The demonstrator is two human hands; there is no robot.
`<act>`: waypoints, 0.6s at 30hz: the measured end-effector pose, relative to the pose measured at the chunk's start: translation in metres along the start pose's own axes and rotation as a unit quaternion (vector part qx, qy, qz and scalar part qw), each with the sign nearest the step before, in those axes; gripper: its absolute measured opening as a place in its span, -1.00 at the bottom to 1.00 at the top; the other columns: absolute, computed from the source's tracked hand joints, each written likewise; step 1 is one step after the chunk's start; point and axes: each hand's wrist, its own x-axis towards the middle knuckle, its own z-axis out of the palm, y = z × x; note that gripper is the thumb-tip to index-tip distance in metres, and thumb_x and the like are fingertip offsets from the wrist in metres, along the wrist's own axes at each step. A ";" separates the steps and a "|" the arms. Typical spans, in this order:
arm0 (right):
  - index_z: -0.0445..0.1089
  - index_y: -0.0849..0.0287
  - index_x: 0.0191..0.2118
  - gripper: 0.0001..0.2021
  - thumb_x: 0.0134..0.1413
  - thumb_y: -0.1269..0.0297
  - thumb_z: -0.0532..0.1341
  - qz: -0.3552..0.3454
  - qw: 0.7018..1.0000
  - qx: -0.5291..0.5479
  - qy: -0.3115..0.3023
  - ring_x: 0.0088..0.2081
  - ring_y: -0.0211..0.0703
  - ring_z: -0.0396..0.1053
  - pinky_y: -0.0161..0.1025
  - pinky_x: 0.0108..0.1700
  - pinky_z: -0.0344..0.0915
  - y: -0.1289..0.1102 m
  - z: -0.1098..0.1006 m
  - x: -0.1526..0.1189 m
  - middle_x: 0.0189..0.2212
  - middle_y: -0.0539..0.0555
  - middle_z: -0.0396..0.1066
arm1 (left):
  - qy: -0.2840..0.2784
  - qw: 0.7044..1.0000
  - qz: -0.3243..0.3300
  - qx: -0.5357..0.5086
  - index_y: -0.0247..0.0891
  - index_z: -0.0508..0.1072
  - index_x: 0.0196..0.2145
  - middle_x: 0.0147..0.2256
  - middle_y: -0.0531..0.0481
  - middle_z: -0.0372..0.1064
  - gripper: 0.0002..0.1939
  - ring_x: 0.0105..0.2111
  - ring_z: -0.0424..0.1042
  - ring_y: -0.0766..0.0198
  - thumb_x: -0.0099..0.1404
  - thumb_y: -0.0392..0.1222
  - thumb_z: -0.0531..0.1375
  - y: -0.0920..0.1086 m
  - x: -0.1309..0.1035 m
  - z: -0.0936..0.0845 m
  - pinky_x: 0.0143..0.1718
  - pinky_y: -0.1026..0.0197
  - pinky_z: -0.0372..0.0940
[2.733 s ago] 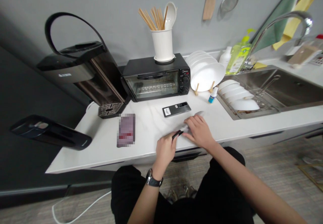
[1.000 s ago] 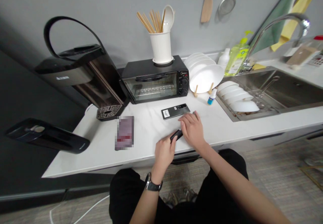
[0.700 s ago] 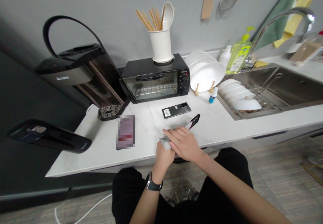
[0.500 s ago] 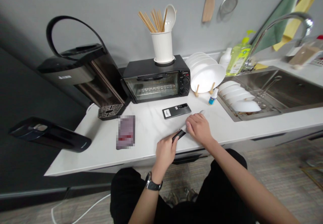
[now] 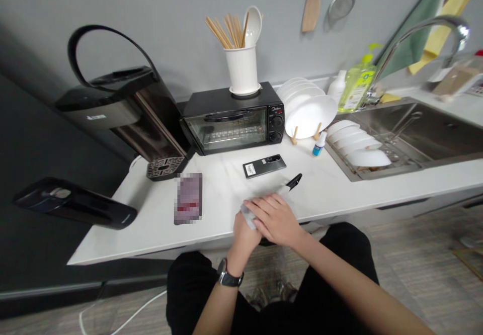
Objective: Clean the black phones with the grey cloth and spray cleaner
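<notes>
Slid lower-left since earlier frame with right hand (image 5: 277,219), closed over pale cloth (image 5: 248,218) on slim black object (image 5: 294,182), lower centre, near front edge of counter (image 5: 221,194). Cannot tell grip of left hand (image 5: 244,235). Leaves gap below grey phone (image 5: 264,166).

Kitchen, judging by s/s sink (image 5: 449,129), mini oven (image 5: 232,129), plates (image 5: 311,116), soap btl (image 5: 355,88) & hung spatula (image 5: 311,5).

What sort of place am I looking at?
Probably a small kitchen or pantry: a sink with a chrome faucet, a toaster oven, and white plates in a rack.
</notes>
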 end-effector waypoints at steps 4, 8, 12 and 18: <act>0.49 0.21 -0.01 -0.62 0.47 0.11 0.00 0.042 0.997 -0.066 0.006 -0.20 0.05 0.33 -0.02 -0.08 0.21 0.049 -0.015 -0.006 -0.23 0.19 0.51 | -0.022 1.000 0.004 -0.014 -0.23 0.59 -0.19 -0.27 -0.13 0.62 -0.79 -0.26 0.61 0.09 0.43 -0.29 0.12 0.006 0.002 -0.010 -0.20 0.17 0.42; 0.44 0.14 -0.37 -0.58 0.49 0.24 -0.05 0.180 0.980 -0.084 0.024 -0.30 -0.01 0.33 -0.06 -0.10 0.24 0.091 -0.028 0.003 -0.40 0.13 0.45 | 0.008 0.998 0.016 -0.063 -0.17 0.55 0.04 -0.12 -0.10 0.64 -0.69 -0.16 0.63 0.15 0.58 -0.12 0.04 0.013 0.005 -0.016 -0.15 0.23 0.40; 0.49 0.14 -0.23 -0.63 0.48 0.31 -0.05 0.239 0.967 -0.053 0.075 -0.06 0.02 0.43 0.09 0.29 0.15 0.084 -0.023 0.016 -0.19 0.14 0.55 | 0.013 0.999 -0.001 -0.051 -0.19 0.57 0.00 -0.24 -0.10 0.64 -0.69 -0.25 0.63 0.13 0.58 -0.10 0.04 0.015 0.006 -0.016 -0.25 0.23 0.37; 0.43 0.20 0.14 -0.67 0.43 0.32 0.03 0.152 0.987 0.023 0.034 0.29 0.10 0.27 0.24 0.45 -0.09 0.003 -0.003 0.019 0.09 0.18 0.52 | -0.023 1.000 -0.016 -0.003 -0.28 0.57 -0.24 -0.32 -0.15 0.61 -0.73 -0.34 0.59 0.08 0.47 -0.33 0.07 0.009 0.004 -0.008 -0.31 0.17 0.36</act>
